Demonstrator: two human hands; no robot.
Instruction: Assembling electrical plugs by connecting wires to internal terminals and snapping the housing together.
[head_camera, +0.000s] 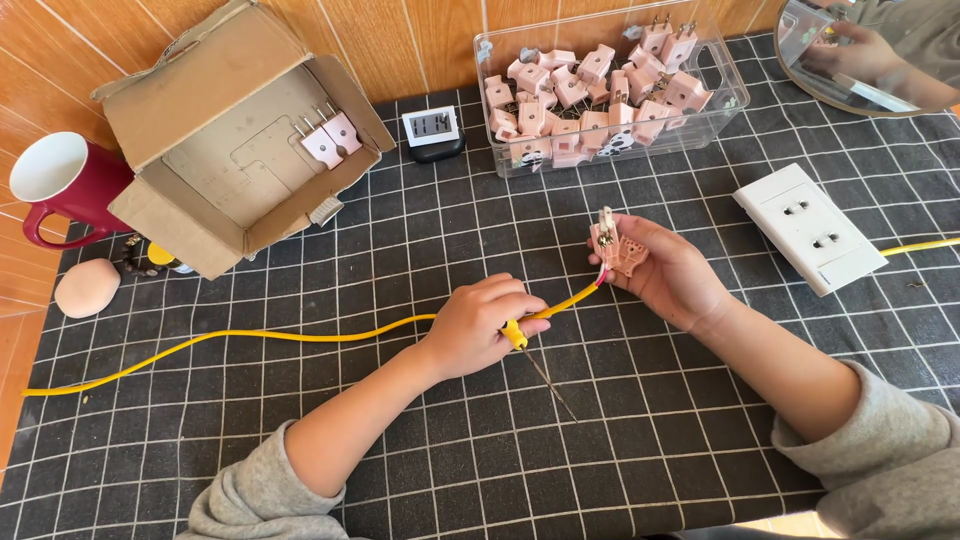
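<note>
My right hand holds an opened pink plug with its inner terminals showing, at the middle of the mat. A yellow cable runs from the plug leftward across the mat to its left edge. My left hand is closed around a yellow-handled screwdriver and also pinches the cable near the plug. The screwdriver's thin metal shaft points down and to the right, away from the plug.
A clear plastic bin of several pink plugs stands at the back. A cardboard box holding two pink plugs lies back left, beside a red mug. A white wall socket with a yellow lead sits right; a small digital clock stands behind.
</note>
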